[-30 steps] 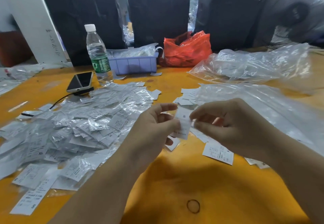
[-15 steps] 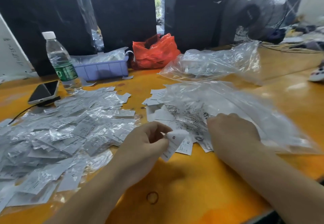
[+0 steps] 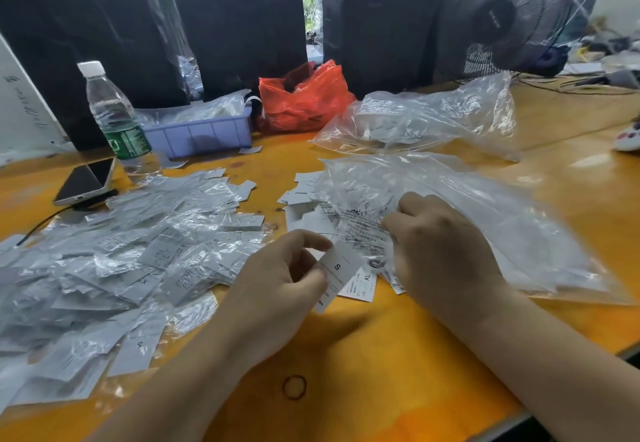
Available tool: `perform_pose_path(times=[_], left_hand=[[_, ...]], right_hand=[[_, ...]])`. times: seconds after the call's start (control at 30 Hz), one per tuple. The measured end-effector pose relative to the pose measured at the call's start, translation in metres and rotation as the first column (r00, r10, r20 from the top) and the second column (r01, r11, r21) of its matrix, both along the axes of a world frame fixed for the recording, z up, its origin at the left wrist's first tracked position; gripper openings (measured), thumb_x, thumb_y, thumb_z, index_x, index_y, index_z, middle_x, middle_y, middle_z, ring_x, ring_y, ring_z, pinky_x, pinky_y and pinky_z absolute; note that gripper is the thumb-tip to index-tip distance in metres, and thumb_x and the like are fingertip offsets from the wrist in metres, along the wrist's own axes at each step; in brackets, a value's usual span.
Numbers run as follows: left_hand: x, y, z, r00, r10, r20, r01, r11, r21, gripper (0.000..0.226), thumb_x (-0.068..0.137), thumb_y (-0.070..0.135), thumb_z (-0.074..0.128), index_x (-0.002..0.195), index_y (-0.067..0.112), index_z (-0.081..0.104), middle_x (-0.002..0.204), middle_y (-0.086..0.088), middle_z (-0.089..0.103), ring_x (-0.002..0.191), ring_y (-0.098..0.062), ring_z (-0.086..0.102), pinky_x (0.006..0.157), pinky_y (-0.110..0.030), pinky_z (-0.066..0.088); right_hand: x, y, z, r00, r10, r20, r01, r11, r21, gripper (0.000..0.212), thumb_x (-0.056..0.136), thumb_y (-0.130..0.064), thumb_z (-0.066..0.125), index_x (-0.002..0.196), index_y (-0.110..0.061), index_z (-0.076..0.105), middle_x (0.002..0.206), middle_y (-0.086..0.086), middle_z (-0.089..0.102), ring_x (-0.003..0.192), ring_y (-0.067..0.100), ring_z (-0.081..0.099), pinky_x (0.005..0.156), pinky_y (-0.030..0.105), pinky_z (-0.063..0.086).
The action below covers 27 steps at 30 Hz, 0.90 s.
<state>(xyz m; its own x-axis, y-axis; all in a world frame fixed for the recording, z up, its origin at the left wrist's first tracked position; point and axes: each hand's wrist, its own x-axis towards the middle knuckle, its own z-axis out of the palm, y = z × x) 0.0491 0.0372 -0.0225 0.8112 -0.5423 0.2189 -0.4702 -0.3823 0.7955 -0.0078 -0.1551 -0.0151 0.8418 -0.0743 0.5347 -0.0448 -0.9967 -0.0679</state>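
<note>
My left hand (image 3: 287, 279) pinches a small white size label marked "S" (image 3: 337, 270) between thumb and fingers, just above the orange table (image 3: 363, 355). My right hand (image 3: 440, 251) lies to its right, fingers curled down into a stack of clear plastic bags (image 3: 467, 213) with printed text; whether it grips one I cannot tell. Loose white labels (image 3: 360, 286), one marked "XL", lie under both hands. A wide pile of labels sealed in small clear bags (image 3: 114, 268) covers the table's left side.
At the back stand a water bottle (image 3: 116, 119), a phone (image 3: 86, 182) on a charger, a lilac tray (image 3: 204, 133), a red plastic bag (image 3: 304, 99), another clear bag (image 3: 426, 119) and a fan (image 3: 512, 16). A rubber band (image 3: 294, 387) lies near the front edge.
My right hand let go of the label and moved right and down onto the clear bags. My left hand kept the label and lowered it. The view swung to the right.
</note>
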Motion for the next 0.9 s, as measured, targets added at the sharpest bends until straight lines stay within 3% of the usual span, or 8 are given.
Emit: perform_pose_path(times=[0.13,0.27,0.4,0.5,0.63,0.73,0.8,0.9], left_hand=[[0.003,0.005,0.002,0.999,0.026,-0.02,-0.027,0.998,-0.054,0.024,0.084,0.031,0.054,0.105,0.041,0.06,0.077,0.002,0.062,0.067,-0.016,0.056,0.054,-0.016,0.04],[0.009,0.012,0.009,0.994,0.078,-0.074,-0.09,0.982,-0.165,0.035,0.089,0.02,0.055,0.109,0.049,0.054,0.067,0.003,0.056,0.059,-0.013,0.049,0.055,-0.032,0.042],[0.016,0.024,0.016,0.978,0.189,-0.089,-0.203,0.96,-0.195,0.024,0.073,0.028,0.047,0.082,0.039,0.067,0.072,0.001,0.061,0.053,-0.01,0.05,0.049,-0.034,0.044],[0.025,0.035,0.018,0.961,0.254,-0.105,-0.271,0.941,-0.201,0.024,0.07,0.029,0.047,0.077,0.032,0.07,0.074,0.01,0.067,0.056,-0.004,0.053,0.055,-0.032,0.047],[0.036,0.041,0.018,0.932,0.253,-0.259,-0.316,0.918,-0.238,0.037,0.077,0.052,0.045,0.08,0.027,0.072,0.084,0.015,0.069,0.077,-0.01,0.06,0.069,-0.036,0.045],[0.039,0.041,0.016,0.934,0.191,-0.303,-0.28,0.916,-0.286,0.057,0.081,0.068,0.032,0.079,0.028,0.074,0.088,0.008,0.072,0.08,-0.017,0.063,0.07,-0.036,0.044],[0.038,0.041,0.016,0.947,0.145,-0.285,-0.23,0.929,-0.291,0.062,0.083,0.069,0.03,0.079,0.025,0.074,0.084,0.004,0.073,0.076,-0.015,0.063,0.069,-0.034,0.043],[0.034,0.039,0.016,0.977,0.128,-0.172,-0.168,0.954,-0.246,0.041,0.092,0.051,0.053,0.079,0.017,0.071,0.068,0.01,0.066,0.062,-0.002,0.056,0.063,-0.022,0.043]], right_hand=[[0.0,0.001,0.005,0.979,0.156,0.131,-0.166,0.983,0.077,0.006,0.081,0.005,0.069,0.079,0.0,0.07,0.072,0.008,0.056,0.062,0.028,0.053,0.05,0.039,0.049],[0.005,0.009,0.013,0.919,0.323,0.226,-0.359,0.923,0.141,0.006,0.087,-0.005,0.069,0.091,-0.002,0.074,0.077,0.006,0.062,0.068,0.026,0.06,0.056,0.041,0.051],[0.023,0.027,0.03,0.863,0.432,0.261,-0.504,0.761,0.409,0.009,0.088,-0.009,0.07,0.095,-0.012,0.075,0.084,-0.003,0.07,0.076,0.012,0.066,0.068,0.036,0.055],[0.047,0.043,0.045,0.828,0.508,0.238,-0.529,0.564,0.635,0.01,0.088,-0.014,0.069,0.094,-0.021,0.074,0.08,-0.007,0.072,0.074,0.01,0.067,0.07,0.031,0.056],[0.077,0.063,0.051,0.739,0.634,0.227,-0.552,0.377,0.743,0.011,0.089,-0.01,0.067,0.091,-0.02,0.071,0.064,-0.015,0.065,0.058,-0.002,0.056,0.056,0.012,0.044],[0.083,0.064,0.036,0.74,0.645,0.191,-0.502,0.34,0.795,0.012,0.089,-0.011,0.066,0.094,-0.019,0.073,0.062,-0.015,0.063,0.057,-0.002,0.054,0.057,0.014,0.044],[0.082,0.062,0.026,0.757,0.634,0.159,-0.459,0.343,0.819,0.013,0.089,-0.014,0.066,0.097,-0.021,0.073,0.064,-0.006,0.062,0.057,0.004,0.053,0.056,0.02,0.044],[0.077,0.059,0.022,0.76,0.638,0.122,-0.399,0.311,0.862,0.015,0.089,-0.014,0.065,0.101,-0.019,0.072,0.078,0.018,0.064,0.058,0.01,0.052,0.055,0.026,0.045]])
